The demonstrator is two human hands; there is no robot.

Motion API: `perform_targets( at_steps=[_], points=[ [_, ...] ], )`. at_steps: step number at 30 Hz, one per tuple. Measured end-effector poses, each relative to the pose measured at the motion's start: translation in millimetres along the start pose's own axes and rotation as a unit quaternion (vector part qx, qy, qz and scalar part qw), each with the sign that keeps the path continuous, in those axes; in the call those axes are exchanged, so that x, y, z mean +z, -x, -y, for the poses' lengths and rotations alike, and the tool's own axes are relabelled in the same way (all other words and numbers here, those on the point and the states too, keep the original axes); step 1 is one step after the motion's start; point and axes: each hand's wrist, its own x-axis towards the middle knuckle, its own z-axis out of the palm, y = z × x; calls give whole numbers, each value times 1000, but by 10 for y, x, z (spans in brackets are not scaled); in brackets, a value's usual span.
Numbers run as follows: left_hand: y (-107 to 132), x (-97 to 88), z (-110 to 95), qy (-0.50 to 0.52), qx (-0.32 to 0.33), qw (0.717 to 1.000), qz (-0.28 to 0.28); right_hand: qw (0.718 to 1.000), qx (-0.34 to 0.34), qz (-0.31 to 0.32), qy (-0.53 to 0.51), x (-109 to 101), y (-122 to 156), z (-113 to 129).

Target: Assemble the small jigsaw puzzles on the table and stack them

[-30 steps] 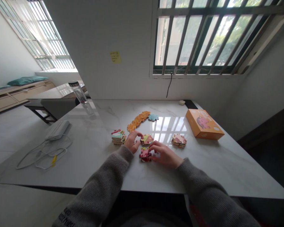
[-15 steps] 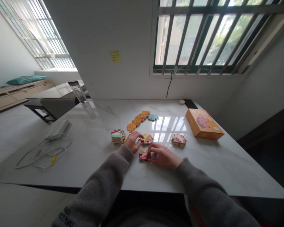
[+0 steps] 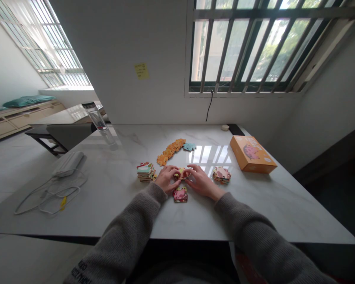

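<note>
- A marble table (image 3: pixel 263 205) carries it all.
- An orange box (image 3: pixel 251 154) sits far right, well apart from the hands.
- An orange row of pieces (image 3: pixel 170 153) and a blue piece (image 3: pixel 189 146) lie beyond the hands.
- A mixed stack (image 3: pixel 146 172) stands just beside the left hand (image 3: pixel 166 178), a second stack (image 3: pixel 221 175) near the right hand (image 3: pixel 202 181).
- Both hands make a narrow grip, fingertips closing on a puzzle piece (image 3: pixel 182 173) between them.
- A pink piece (image 3: pixel 180 194) lies just nearer the person.

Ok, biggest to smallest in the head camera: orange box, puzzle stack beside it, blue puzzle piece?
Largest: the orange box. Then the puzzle stack and the blue puzzle piece, unranked: the stack sits nearer the camera.
</note>
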Motion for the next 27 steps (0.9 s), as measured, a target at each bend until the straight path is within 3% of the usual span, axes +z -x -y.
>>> perform_targets(
  at_steps=[9, 17, 22, 27],
  points=[
    [2, 39, 2, 15, -10, 1000, -7, 998, 3, 1, -55, -24, -25, -10],
    [-9, -56, -131, 39, 15, 999, -33, 995, -5, 1, -98, -141, -13, 84],
    [3, -128, -232, 87, 16, 995, -33, 996, -7, -9, -91, -283, 48, 220],
    [13, -102, -179, 67, 23, 997, -33, 998, 16, -56, -11, -576, 246, 217]
  ],
)
